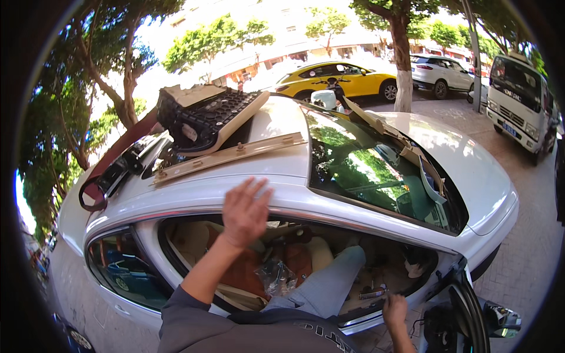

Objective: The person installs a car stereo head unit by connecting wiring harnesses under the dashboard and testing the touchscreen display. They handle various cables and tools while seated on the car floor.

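Observation:
A white car (pixel 282 176) stands before me, its front door swung out. My left hand (pixel 247 212) is at the edge of the roof, palm down with its fingers a little apart and holding nothing. Whether it touches the roof is unclear. My right hand (pixel 395 311) is low by the door opening, fingers curled; what they may hold is hidden. One of my legs (pixel 331 282), in light jeans, reaches into the cabin. A clear plastic bag (pixel 278 276) lies on a brown seat (pixel 240 267). Close to my right hand, a small cylindrical item (pixel 373 292) rests on the car floor.
On the roof lie a removed door trim panel (pixel 212 119), a long beige trim strip (pixel 234 154) and a black ring-shaped part (pixel 93 194). Torn trim pieces (pixel 412 152) sit along the windshield (pixel 366 172). The open door (pixel 468 309) with its mirror (pixel 503 320) is at the right.

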A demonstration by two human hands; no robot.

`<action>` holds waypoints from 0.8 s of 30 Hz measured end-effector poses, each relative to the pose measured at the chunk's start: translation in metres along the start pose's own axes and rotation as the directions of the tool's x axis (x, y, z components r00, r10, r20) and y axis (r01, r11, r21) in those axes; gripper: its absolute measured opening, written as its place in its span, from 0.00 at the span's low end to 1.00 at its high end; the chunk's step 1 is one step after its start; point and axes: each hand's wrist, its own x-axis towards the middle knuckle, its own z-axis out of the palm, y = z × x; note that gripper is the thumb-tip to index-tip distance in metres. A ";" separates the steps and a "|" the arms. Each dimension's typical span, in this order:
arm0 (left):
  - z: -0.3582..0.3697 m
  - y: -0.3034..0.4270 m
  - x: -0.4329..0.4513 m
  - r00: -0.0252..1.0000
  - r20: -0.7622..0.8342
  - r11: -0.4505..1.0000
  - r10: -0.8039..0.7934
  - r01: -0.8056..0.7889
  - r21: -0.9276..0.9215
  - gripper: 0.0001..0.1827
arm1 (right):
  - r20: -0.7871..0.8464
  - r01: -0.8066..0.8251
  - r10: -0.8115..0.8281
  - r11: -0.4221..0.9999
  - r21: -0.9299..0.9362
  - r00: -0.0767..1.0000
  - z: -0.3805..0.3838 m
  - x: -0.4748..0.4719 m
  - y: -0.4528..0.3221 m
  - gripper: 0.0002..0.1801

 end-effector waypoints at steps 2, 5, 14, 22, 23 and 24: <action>-0.024 -0.045 -0.008 0.992 -0.060 0.989 -0.112 0.117 0.086 0.18 | -0.137 0.111 -0.109 0.994 0.004 0.985 -0.080 0.071 -0.023 0.07; -0.043 -0.072 -0.025 0.993 -0.009 0.964 -0.120 0.119 0.238 0.21 | -0.283 0.143 -0.132 0.990 0.018 0.950 -0.169 0.131 -0.041 0.10; -0.033 -0.084 -0.043 0.978 -0.050 0.959 -0.204 0.210 0.190 0.20 | -0.078 -0.489 0.582 0.594 -0.639 0.809 -0.229 0.038 0.075 0.27; -0.049 -0.083 -0.033 0.967 0.045 0.966 -0.252 0.249 0.073 0.19 | -0.065 -0.405 0.480 0.650 -0.644 0.875 -0.231 0.009 0.078 0.25; -0.049 -0.082 -0.032 0.965 0.043 0.964 -0.259 0.256 0.068 0.19 | -0.047 -0.368 0.461 0.639 -0.675 0.886 -0.231 0.011 0.075 0.24; -0.049 -0.082 -0.032 0.966 0.034 0.965 -0.257 0.255 0.059 0.19 | 0.013 -0.331 0.485 0.616 -0.715 0.874 -0.232 0.012 0.073 0.23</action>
